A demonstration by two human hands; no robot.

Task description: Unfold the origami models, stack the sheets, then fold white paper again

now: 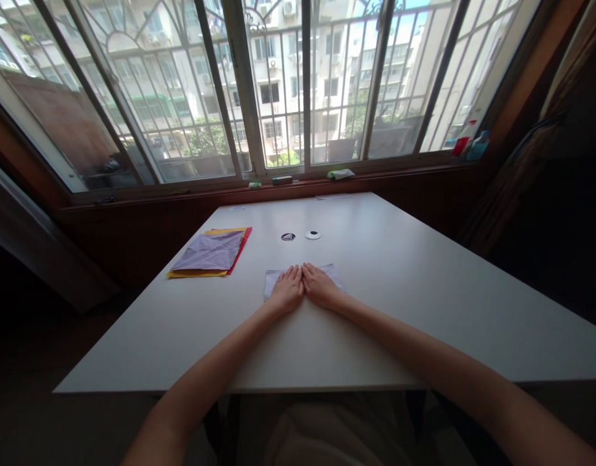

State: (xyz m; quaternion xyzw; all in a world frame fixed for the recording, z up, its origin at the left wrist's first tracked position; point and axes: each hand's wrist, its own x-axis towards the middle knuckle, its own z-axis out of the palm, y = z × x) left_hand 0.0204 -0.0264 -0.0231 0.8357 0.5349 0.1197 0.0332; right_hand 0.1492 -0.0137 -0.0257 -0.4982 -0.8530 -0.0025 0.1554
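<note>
A pale lilac folded sheet (332, 272) lies on the white table in front of me; whether it is paper or thin cloth, I cannot tell. My left hand (288, 289) rests flat on its left half, fingers stretched forward. Beside it, my right hand (320, 285) presses flat on the right half, with the two index fingers side by side at the middle. Both hands cover most of the sheet, so only its outer parts show. Neither hand grips anything.
To the left lies a stack of sheets (208, 252), creased lilac on top of yellow and red. Two round cable holes (312, 235) are set in the tabletop (404, 304) beyond my hands. A green-and-white packet (340, 174) and bottles (478, 146) stand along the windowsill.
</note>
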